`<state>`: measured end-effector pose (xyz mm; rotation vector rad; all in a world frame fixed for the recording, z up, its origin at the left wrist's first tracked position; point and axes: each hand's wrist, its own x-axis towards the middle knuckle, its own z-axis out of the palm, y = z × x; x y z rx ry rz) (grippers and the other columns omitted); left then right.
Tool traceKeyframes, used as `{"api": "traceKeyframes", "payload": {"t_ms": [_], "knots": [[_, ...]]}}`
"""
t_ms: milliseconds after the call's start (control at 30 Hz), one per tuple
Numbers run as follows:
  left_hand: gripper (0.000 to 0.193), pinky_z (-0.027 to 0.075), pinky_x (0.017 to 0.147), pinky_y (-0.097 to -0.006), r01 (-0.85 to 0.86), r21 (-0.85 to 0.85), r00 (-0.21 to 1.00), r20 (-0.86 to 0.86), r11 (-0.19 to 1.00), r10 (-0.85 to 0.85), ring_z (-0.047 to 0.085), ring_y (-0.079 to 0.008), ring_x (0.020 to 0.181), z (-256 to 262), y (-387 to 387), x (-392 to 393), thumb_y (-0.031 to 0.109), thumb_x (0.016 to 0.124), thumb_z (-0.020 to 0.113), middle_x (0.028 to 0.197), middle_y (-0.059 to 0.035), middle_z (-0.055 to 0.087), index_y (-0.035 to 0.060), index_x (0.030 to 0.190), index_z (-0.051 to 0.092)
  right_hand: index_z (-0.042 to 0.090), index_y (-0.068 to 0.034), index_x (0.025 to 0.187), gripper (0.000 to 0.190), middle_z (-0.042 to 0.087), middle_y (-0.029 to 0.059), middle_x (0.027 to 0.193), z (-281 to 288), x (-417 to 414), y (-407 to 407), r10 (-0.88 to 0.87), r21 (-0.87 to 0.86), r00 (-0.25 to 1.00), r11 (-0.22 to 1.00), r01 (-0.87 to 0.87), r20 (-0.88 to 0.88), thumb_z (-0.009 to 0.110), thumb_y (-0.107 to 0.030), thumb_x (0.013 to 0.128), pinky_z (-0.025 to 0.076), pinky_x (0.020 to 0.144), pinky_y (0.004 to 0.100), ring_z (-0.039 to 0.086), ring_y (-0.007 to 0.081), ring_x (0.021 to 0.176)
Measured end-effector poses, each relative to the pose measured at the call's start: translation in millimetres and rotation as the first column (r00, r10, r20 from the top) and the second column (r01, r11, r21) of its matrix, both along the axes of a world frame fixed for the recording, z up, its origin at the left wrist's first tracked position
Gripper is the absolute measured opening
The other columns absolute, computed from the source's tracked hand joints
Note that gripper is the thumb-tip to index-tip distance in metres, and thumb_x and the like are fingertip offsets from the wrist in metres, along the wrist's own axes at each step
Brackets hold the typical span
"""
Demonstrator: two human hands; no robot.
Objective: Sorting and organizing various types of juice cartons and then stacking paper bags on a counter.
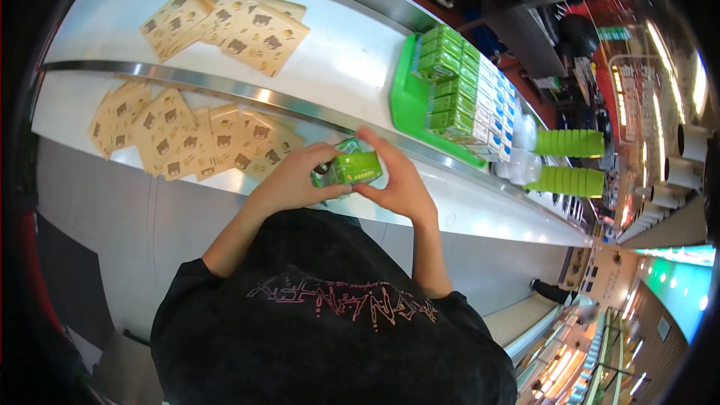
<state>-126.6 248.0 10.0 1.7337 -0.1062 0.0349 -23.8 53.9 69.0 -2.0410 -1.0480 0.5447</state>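
Note:
Both of my hands hold a small green carton [358,168] above the near counter ledge. My left hand [301,174] grips its left end, with something dark partly hidden under the fingers. My right hand [396,180] has its thumb and fingers around the right end. Clear and green plastic wrapping [350,146] shows behind and below the carton; how it lies is partly hidden by my hands. To the left, patterned brown paper bags [169,124] with bear prints lie overlapping on the ledge, close to my left hand.
On the upper shelf lie more printed paper bags [264,36]. A green tray [406,107] holds stacked green cartons [450,107] and white cartons [495,107]. Beyond stand stacks of green cups [568,143] and clear plastic containers [517,166]. A metal rail [264,94] divides the two levels. A person [562,295] is far right.

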Motion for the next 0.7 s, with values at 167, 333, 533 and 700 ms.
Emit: {"api": "traceKeyframes", "payload": {"t_ms": [167,333,533,700], "knots": [[0.053,0.050,0.084,-0.0385,0.078,0.176,0.990,0.101,0.981,-0.097,0.062,-0.0319,0.095,-15.4,-17.1,13.2,0.025,0.078,0.078,0.109,-0.0161,0.061,0.0016,0.121,0.057,0.060,-0.006,0.119,0.051,0.064,0.0159,0.106,0.7,6.8,-14.4,0.030,-0.201,0.997,0.979,-0.014,0.074,0.078,-0.009,0.071,0.050,0.082,0.0385,0.063,0.0349,0.096],[0.042,0.047,0.092,-0.0367,-0.056,0.002,0.998,0.006,0.998,0.056,0.059,-0.0319,0.107,-25.2,-38.5,17.6,0.019,0.087,0.068,0.117,-0.0181,0.060,0.0020,0.124,0.056,0.060,-0.004,0.115,0.053,0.066,0.0169,0.099,5.0,76.8,-38.0,-0.180,-0.250,0.891,0.920,0.303,0.417,0.082,-0.020,0.069,0.049,0.081,0.0419,0.064,0.0350,0.093],[0.039,0.047,0.092,-0.0359,-0.108,0.036,0.994,-0.029,0.993,0.109,0.060,-0.0294,0.107,-24.1,-37.6,9.7,0.018,0.090,0.065,0.114,-0.0165,0.060,0.0019,0.125,0.056,0.061,-0.008,0.109,0.049,0.062,0.0108,0.101,-28.1,172.8,-50.0,-0.277,-0.059,0.464,0.807,0.588,0.841,0.082,-0.020,0.067,0.040,0.088,0.0426,0.058,0.0295,0.099],[0.039,0.047,0.090,-0.0358,-0.186,0.145,0.977,-0.074,0.972,0.199,0.060,-0.0283,0.103,-22.4,-39.8,-0.8,0.019,0.090,0.065,0.110,-0.0165,0.061,0.0016,0.123,0.057,0.058,-0.006,0.106,0.047,0.057,0.0110,0.106,-38.4,191.1,-47.6,-0.203,-0.087,0.452,0.835,0.543,0.869,0.081,-0.017,0.067,0.041,0.086,0.0415,0.056,0.0298,0.100]]}}
